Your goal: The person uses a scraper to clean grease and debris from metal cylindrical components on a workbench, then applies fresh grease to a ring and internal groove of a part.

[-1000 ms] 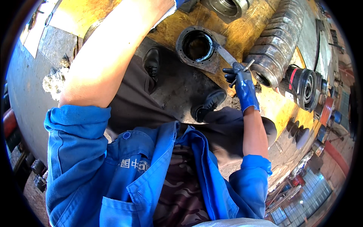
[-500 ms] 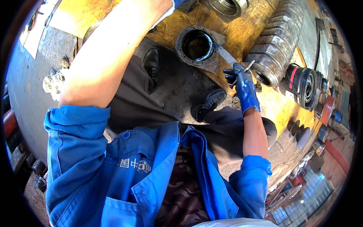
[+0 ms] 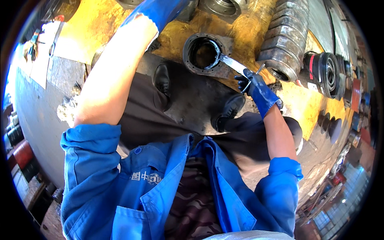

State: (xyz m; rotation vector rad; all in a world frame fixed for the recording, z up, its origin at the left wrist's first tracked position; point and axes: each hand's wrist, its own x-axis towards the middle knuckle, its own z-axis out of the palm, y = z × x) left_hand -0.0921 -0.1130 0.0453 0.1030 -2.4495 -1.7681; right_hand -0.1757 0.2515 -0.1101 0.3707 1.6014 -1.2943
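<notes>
My right hand [image 3: 258,89], in a blue rubber glove, is closed around a flat metal strip [image 3: 233,64], perhaps a scraper blade. A thin metal rod [image 3: 262,68] also passes through its fingers. The strip's far end rests at the right inner edge of a round flanged metal housing [image 3: 187,54]. Dark grease coats the inside of that housing. At the top, my left hand [image 3: 160,12] wears a blue glove with a pale cuff; its fingers lie beyond the picture's edge. Whatever it touches is hidden.
A long ribbed metal cylinder [image 3: 285,38] lies to the right of the housing, with a black coiled roll [image 3: 326,76] beyond it. Another round metal part [image 3: 226,7] stands at the top. My shoes [image 3: 162,80] are on the dark floor near the housing.
More of my left glove has come into the picture. My right wrist has turned, and the strip's end stays at the housing's edge. The whole view has shifted slightly.
</notes>
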